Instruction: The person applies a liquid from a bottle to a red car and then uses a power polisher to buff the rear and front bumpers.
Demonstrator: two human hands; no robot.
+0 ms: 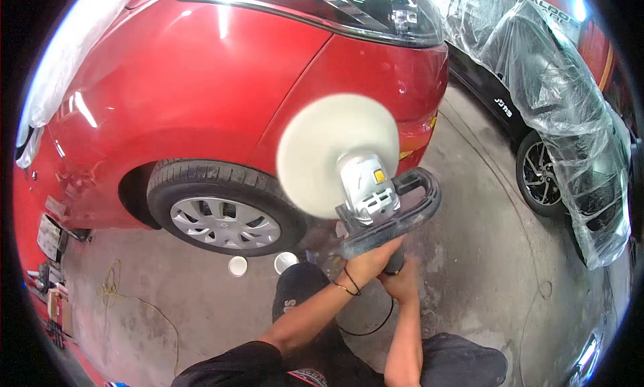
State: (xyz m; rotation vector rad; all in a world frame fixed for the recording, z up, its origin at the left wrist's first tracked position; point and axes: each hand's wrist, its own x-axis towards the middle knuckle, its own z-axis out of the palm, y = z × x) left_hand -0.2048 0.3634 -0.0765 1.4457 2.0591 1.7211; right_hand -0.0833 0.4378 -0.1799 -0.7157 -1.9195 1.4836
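Note:
A polisher (365, 186) with a round white pad (322, 152) is held up in front of the red car's bumper (382, 72). The pad's face looks smeared by motion. My left hand (376, 258), with a bracelet at the wrist, is closed round the tool by its black loop handle. Lower and to the right, my right hand (402, 280) wraps round the rear grip, where a black cable hangs down. Part of both hands' fingers is hidden. Whether the pad touches the bumper is hard to tell.
The car's wheel (225, 223) is at the left, with a white lid (237, 266) and a white tub (286, 262) on the floor below it. A black car partly under plastic sheeting (543, 72) stands at the right. Cords lie on the floor on both sides.

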